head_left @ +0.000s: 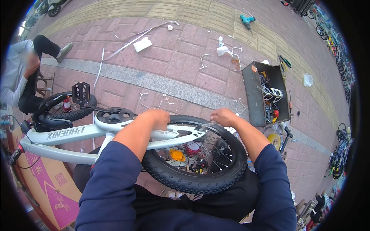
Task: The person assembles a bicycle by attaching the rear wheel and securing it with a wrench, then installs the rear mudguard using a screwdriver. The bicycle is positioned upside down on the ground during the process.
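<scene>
A bicycle with a white frame lies on its side across my lap, its rear wheel's knobby black tyre toward me. My left hand is closed at the frame beside the tyre, its fingertips partly hidden. In my right hand is a silver wrench, pinched by the fingers. The wrench's far end meets the axle nut at the frame's rear end. Left of my left hand are the crank and chainring, with a black pedal beyond.
A grey metal toolbox full of tools stands at the right. Farther off lies a teal power drill. Packing strips and a white block litter the paving. At left sit a person and a printed cardboard box.
</scene>
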The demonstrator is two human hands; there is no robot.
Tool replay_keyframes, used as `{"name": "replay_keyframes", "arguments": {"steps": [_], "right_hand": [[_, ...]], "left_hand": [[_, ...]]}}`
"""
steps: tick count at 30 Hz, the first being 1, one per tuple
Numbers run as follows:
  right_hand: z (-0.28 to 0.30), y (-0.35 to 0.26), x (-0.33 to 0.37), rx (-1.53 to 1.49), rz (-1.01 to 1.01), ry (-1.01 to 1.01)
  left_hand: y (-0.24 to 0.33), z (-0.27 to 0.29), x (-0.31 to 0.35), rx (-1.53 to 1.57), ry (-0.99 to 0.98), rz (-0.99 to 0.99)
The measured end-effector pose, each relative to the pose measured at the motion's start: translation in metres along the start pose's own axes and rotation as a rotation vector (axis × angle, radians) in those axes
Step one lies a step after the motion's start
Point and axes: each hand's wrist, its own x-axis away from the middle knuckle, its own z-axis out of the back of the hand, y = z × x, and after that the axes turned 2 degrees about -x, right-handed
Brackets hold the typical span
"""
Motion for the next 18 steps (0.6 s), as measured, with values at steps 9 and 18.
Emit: {"name": "replay_keyframes", "arguments": {"steps": [9,18], "right_hand": [[0.011,-0.015,-0.017,0.153,0.000,-0.180],[0.008,-0.008,0.021,0.140,-0.061,-0.159]], "left_hand": [[-0.002,-0.002,-0.001,0.002,0.004,0.000],[-0.002,-0.003,-0.003,0.012,-0.008,0.006]]}}
